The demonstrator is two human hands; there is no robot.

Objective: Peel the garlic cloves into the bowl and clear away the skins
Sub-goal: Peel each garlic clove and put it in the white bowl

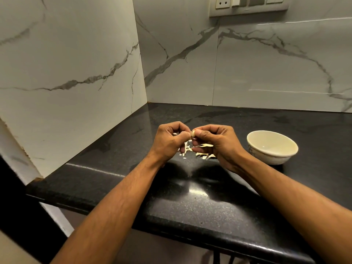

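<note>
A small pale garlic clove (193, 134) sits between the fingertips of both hands above the black counter. My right hand (217, 144) pinches it with thumb and fingers. My left hand (169, 141) has its fingers curled and its thumb tip touching the clove's left side. Pale garlic skins (202, 151) lie scattered on the counter under and between the hands. A cream bowl (272, 147) stands to the right of my right hand, and its visible inside looks empty.
The black granite counter (190, 197) runs into a corner of white marble-patterned wall tiles (76, 63). Its rounded front edge crosses the lower part of the view. A switch and socket plate (247, 5) is on the back wall at the top.
</note>
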